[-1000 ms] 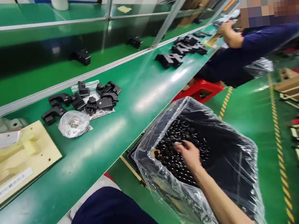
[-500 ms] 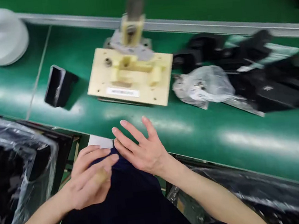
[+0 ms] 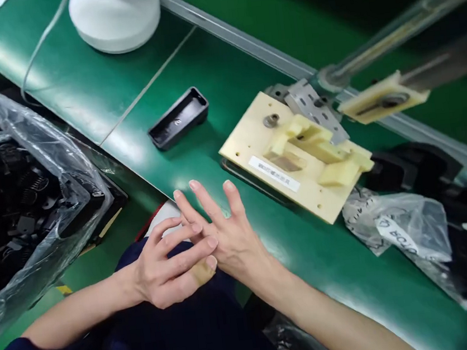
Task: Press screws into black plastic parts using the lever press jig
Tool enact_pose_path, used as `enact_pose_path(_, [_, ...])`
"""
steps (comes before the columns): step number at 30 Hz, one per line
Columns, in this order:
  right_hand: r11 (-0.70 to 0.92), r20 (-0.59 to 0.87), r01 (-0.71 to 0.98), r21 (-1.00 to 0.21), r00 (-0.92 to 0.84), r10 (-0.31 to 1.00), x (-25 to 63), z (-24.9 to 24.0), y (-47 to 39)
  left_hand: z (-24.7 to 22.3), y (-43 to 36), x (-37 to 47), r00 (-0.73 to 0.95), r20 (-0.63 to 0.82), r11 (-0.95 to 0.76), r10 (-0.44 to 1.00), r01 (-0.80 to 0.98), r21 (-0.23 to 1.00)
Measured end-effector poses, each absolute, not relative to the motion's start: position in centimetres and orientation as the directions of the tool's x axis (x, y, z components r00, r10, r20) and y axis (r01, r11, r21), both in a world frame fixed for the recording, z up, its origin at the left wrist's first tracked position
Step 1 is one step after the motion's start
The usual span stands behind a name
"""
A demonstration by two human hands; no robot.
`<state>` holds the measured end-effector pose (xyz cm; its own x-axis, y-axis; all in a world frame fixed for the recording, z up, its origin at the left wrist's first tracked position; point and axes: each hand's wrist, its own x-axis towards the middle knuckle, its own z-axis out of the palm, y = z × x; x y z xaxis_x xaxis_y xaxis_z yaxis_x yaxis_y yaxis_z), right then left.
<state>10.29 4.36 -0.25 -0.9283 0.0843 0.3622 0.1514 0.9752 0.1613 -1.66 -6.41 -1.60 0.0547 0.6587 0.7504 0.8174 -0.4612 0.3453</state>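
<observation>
My left hand (image 3: 176, 263) rests its fingertips on the back of my right hand (image 3: 234, 239), near the table's front edge. Both hands hold nothing. The fingers of my right hand are spread, pointing up over the green table (image 3: 140, 135). Tape or a covering wraps the thumb side of my left hand. Beyond the hands lies a hollow black plastic part (image 3: 179, 119), its open side up. To its right sits a cream fixture plate (image 3: 246, 134) with raised yellow blocks, a white label and a metal clamp.
A white round base (image 3: 117, 19) stands at the back left with a cable. At the left is a plastic-lined bin (image 3: 16, 194) of black parts, a bit of another person's hand at its far side. Clear bags (image 3: 411, 222) and black parts lie right of the fixture.
The view has turned, so the table now slants down to the right and more of the bin shows. My left hand has moved onto my right hand.
</observation>
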Motion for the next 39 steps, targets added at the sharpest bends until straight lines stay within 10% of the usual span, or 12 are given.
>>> enact_pose_path(17, [0.842, 0.281, -0.165, 0.514, -0.895, -0.346, -6.0, 3.1, 3.8, -2.3, -8.9, -11.0, -0.314, 0.874, -0.114, 0.370, 0.919, 0.379])
enact_pose_path(39, [0.811, 0.167, -0.379, 0.446, -0.855, -0.491, -12.8, 3.2, 2.1, -3.3, -11.1, -15.4, -0.376, 0.899, 0.030, 0.223, 0.925, 0.379])
